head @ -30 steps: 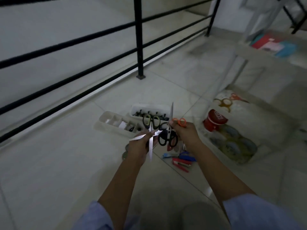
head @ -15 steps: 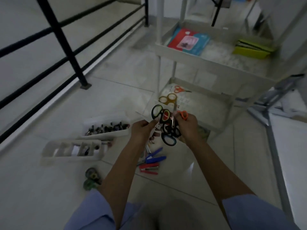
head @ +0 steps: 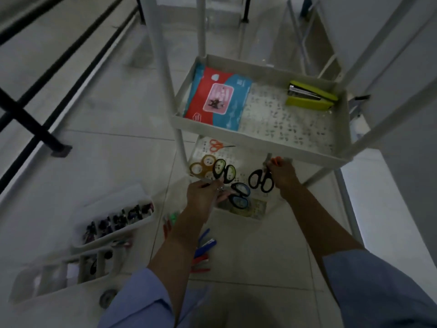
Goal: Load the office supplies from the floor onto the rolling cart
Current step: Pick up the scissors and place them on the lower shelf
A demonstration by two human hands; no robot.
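My left hand (head: 205, 194) grips two pairs of scissors by the blades: a green-handled pair (head: 224, 172) and a blue-handled pair (head: 239, 194). My right hand (head: 283, 175) grips a black-handled pair (head: 260, 180) together with an orange-handled pair (head: 276, 160). Both hands hover at the front edge of the white rolling cart's lower shelf (head: 238, 157), under the middle shelf (head: 257, 140). On that lower shelf lie small orange scissors (head: 216, 145) and tape rolls (head: 201, 165).
The middle shelf holds a red and blue packet (head: 218, 98) and a green stapler (head: 309, 96). On the floor lie two white organiser trays (head: 113, 229) (head: 63, 273), red and blue cutters (head: 203, 250) and a tape roll (head: 107, 298). A black railing (head: 35, 129) runs at left.
My view swung from the floor trays to the cart. Both hands carried the scissors forward and apart, reaching the lower shelf. The scissors were bunched together before.
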